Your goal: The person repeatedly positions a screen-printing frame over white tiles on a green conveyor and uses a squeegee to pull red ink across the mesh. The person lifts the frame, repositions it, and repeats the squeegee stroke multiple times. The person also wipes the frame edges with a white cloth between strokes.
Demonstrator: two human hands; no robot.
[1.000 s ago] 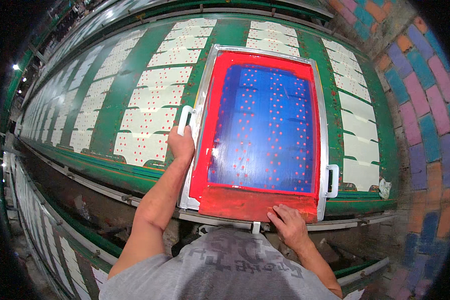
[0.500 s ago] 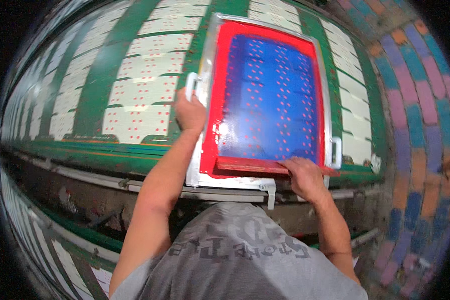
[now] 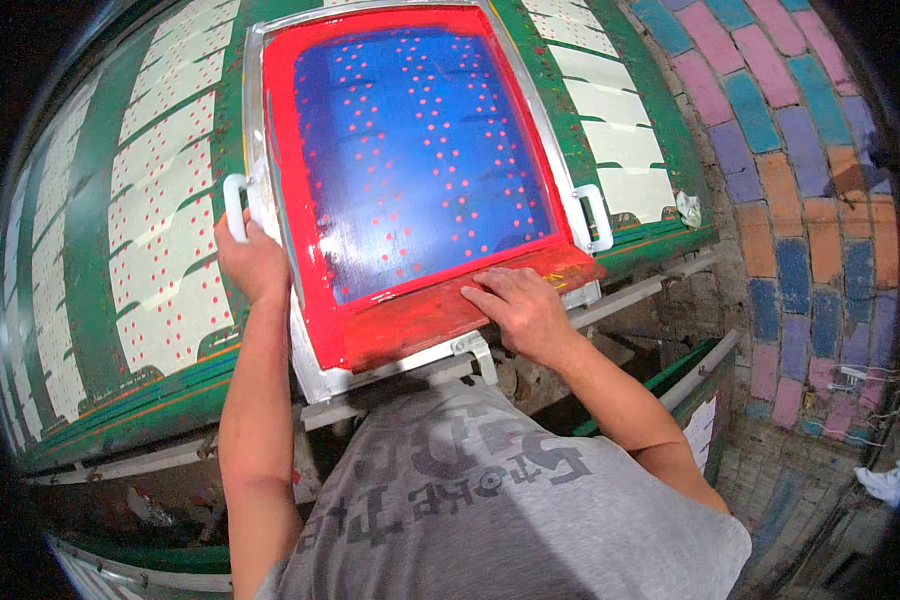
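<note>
A screen printing frame (image 3: 258, 120) with a silver metal rim lies on the green table. Its blue mesh (image 3: 425, 160) shows rows of small red dots and has red ink around the border. My left hand (image 3: 254, 262) is closed around the white handle (image 3: 235, 206) on the frame's left side. Along the near end of the mesh lies a wide red-stained wooden squeegee (image 3: 400, 322), its broad face tilted up. My right hand (image 3: 523, 310) grips it right of its middle, fingers over the wood; the thumb is mostly hidden.
White sheets (image 3: 170, 210) with red dots run in columns on the green table (image 3: 90, 170). Plain white sheets (image 3: 620, 145) lie right of the frame, beside a second white handle (image 3: 594, 218). A metal rail (image 3: 650, 288) edges the table. Painted bricks (image 3: 770, 190) cover the floor at right.
The view has turned, so the frame sits further left and tilted. The squeegee, earlier seen nearly edge-on, now leans back and shows its broad face. Both hands keep their holds.
</note>
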